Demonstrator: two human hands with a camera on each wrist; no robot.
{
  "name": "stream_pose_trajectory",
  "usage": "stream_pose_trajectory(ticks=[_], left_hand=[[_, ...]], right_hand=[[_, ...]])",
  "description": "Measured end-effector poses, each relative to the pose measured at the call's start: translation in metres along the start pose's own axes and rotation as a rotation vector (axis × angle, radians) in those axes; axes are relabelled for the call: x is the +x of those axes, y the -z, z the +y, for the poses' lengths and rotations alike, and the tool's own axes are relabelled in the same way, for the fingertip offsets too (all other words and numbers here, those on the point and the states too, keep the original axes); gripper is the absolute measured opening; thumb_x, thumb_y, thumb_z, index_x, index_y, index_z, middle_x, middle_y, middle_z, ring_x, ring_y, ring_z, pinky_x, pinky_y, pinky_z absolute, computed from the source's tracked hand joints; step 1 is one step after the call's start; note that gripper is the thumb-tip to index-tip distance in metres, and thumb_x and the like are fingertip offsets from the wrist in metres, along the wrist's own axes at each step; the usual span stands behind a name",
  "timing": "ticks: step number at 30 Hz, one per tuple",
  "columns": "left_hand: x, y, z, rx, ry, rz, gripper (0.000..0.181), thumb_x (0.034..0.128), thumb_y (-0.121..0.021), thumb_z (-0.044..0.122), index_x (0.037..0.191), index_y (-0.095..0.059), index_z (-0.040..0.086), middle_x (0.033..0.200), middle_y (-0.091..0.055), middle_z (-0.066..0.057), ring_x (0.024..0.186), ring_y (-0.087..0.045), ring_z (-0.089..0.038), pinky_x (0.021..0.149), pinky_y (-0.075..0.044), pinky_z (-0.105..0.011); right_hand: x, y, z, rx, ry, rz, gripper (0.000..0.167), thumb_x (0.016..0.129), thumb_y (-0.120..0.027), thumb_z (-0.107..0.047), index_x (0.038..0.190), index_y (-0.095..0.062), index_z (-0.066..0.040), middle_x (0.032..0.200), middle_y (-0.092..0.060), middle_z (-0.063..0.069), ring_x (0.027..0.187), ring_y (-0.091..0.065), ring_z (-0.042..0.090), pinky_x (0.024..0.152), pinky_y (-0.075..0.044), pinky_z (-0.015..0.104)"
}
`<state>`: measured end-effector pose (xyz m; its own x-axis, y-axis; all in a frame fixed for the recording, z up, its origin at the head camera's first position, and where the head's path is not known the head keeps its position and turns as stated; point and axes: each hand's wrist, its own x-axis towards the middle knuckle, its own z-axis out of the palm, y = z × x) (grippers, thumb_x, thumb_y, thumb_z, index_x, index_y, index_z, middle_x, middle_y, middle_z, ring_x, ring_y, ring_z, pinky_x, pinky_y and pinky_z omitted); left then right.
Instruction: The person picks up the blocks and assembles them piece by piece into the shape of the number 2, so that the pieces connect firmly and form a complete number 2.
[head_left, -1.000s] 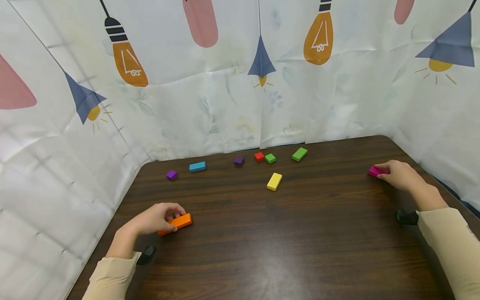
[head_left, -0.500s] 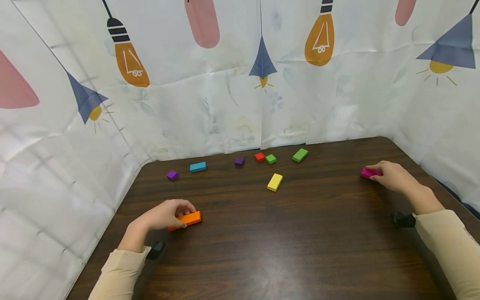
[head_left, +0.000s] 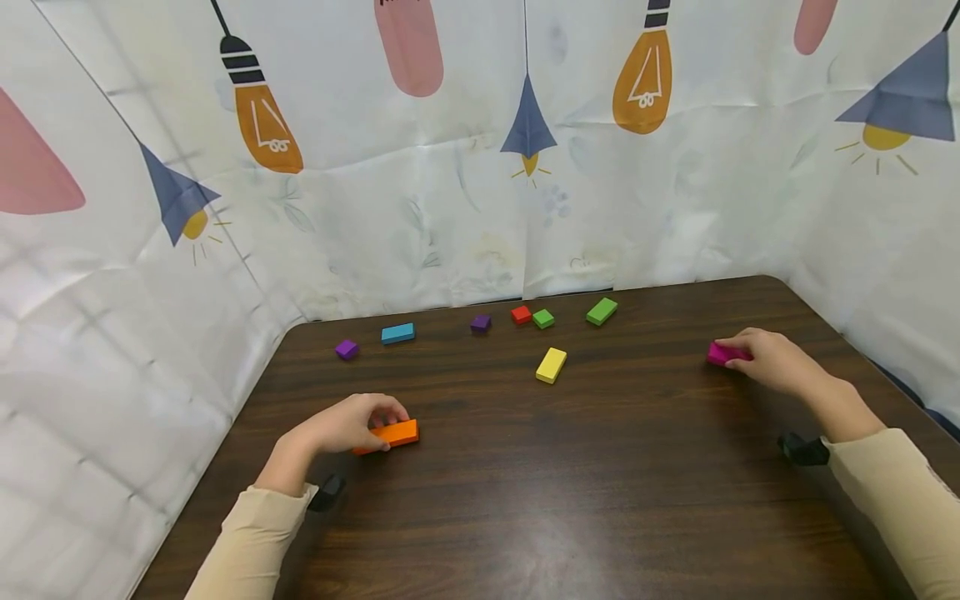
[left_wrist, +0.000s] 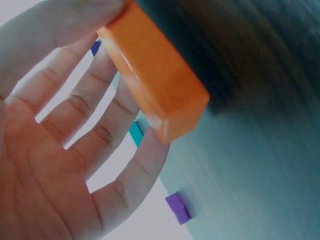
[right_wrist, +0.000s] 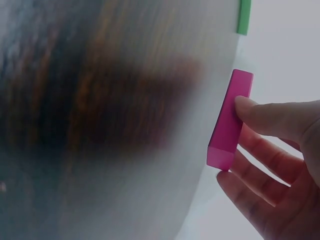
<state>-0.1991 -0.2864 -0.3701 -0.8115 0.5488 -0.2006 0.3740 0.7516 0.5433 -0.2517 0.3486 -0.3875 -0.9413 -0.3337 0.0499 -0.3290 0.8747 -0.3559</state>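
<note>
My left hand [head_left: 348,429] pinches an orange block [head_left: 401,432] between thumb and fingers, over the left part of the table. In the left wrist view the orange block [left_wrist: 160,75] is long and square-ended, with the thumb on one side and fingertips along the other. At the right, my right hand [head_left: 776,360] holds a magenta block [head_left: 723,354] by thumb and fingers. The right wrist view shows the magenta block [right_wrist: 231,120] with the thumb across its face and the fingers behind. Whether either block touches the table is hard to tell.
Toward the back of the dark wooden table [head_left: 525,500] lie a purple block [head_left: 347,349], a blue block [head_left: 397,333], a dark purple block [head_left: 481,323], a red block [head_left: 521,315], a small green block [head_left: 543,319], a longer green block [head_left: 602,312] and a yellow block [head_left: 551,365]. A printed curtain [head_left: 450,208] hangs behind.
My left hand has moved right and slightly away from me with the orange block. My right hand has moved left and slightly nearer with the magenta block. The other blocks lie as before.
</note>
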Motion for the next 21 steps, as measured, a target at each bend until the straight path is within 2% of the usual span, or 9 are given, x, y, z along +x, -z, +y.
stream_pose_trajectory(ticks=[7,14,21], left_hand=[[0.004,-0.002,0.004,-0.010,0.022,-0.007,0.033,0.0853,-0.082,0.003,0.113,-0.069,0.015,0.105,-0.064,0.004,0.099,-0.059,-0.021,0.086,-0.051,-0.041],[0.005,-0.004,0.007,-0.014,0.004,-0.020,0.033,0.0856,-0.082,0.003,0.113,-0.070,0.015,0.106,-0.064,0.004,0.098,-0.058,-0.020,0.087,-0.051,-0.042],[0.006,-0.006,0.011,-0.005,-0.018,-0.020,0.033,0.0858,-0.082,0.004,0.114,-0.069,0.016,0.107,-0.064,0.005,0.098,-0.058,-0.019,0.087,-0.051,-0.040]], right_hand=[[-0.001,0.000,-0.009,0.000,0.039,0.011,0.041,0.094,-0.069,-0.002,0.130,-0.060,0.016,0.119,-0.060,0.036,0.104,-0.061,0.050,0.081,-0.051,0.058],[-0.002,-0.002,-0.019,-0.003,0.080,0.026,0.039,0.092,-0.071,0.000,0.128,-0.063,0.014,0.116,-0.062,0.033,0.092,-0.064,0.035,0.071,-0.050,0.043],[-0.004,-0.003,-0.024,0.013,0.117,0.021,0.036,0.091,-0.072,0.000,0.125,-0.066,0.012,0.113,-0.064,0.028,0.086,-0.062,0.027,0.068,-0.049,0.039]])
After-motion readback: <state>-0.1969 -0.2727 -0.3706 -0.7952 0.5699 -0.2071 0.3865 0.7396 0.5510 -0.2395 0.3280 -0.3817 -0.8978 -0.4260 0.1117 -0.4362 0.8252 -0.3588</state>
